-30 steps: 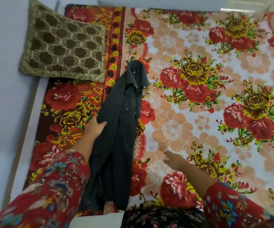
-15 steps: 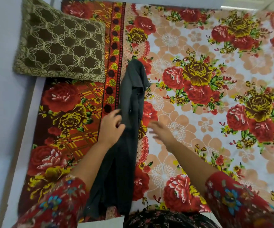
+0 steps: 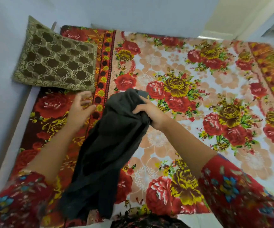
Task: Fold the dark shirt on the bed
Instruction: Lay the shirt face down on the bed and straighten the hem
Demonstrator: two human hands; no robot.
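The dark shirt (image 3: 110, 145) hangs bunched in a long drape above the bed's near left part, its lower end reaching the bed's front edge. My right hand (image 3: 151, 112) grips the shirt's upper end, fingers curled round the gathered cloth. My left hand (image 3: 80, 109) hovers just left of the shirt with fingers spread, holding nothing. The bed is covered by a floral sheet (image 3: 198, 99) of red and yellow roses.
A brown patterned cushion (image 3: 55, 63) lies at the bed's far left corner against the wall. A pale wall runs along the left and back sides. The sheet's right half lies flat with nothing on it.
My right hand reached across and took hold of the shirt's upper part, lifting it off the bed. My left hand let go of the shirt and moved left, fingers spread.
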